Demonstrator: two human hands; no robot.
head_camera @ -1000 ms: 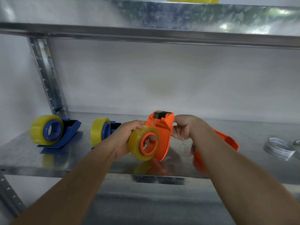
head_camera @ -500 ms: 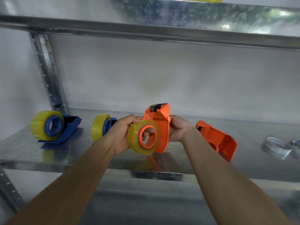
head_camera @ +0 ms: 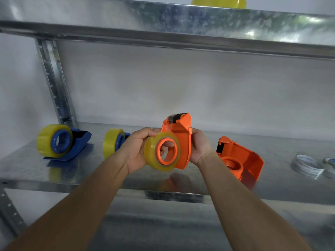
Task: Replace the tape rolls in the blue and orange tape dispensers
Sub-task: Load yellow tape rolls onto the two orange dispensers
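Note:
I hold an orange tape dispenser (head_camera: 181, 134) upright above the metal shelf (head_camera: 27, 169), with a yellowish tape roll (head_camera: 154, 160) on its orange hub. My left hand (head_camera: 137, 151) grips the roll, a finger showing through the hub's hole. My right hand (head_camera: 200, 147) grips the dispenser's back edge. A second orange dispenser (head_camera: 241, 158) without tape lies on its side to the right. Two blue dispensers (head_camera: 79, 144) (head_camera: 125, 137) with yellow rolls (head_camera: 49, 140) (head_camera: 110, 142) stand on the shelf at the left.
Thin, nearly spent tape rings (head_camera: 304, 163) lie on the shelf at the far right. An upper metal shelf (head_camera: 163, 20) overhangs, with a yellow roll (head_camera: 217, 2) on top. A perforated upright post (head_camera: 54, 84) stands at the back left. A lower shelf shows below.
Both hands have raised the orange dispenser with its roll a little higher off the shelf. The empty orange dispenser, earlier half hidden behind my right arm, is in full view.

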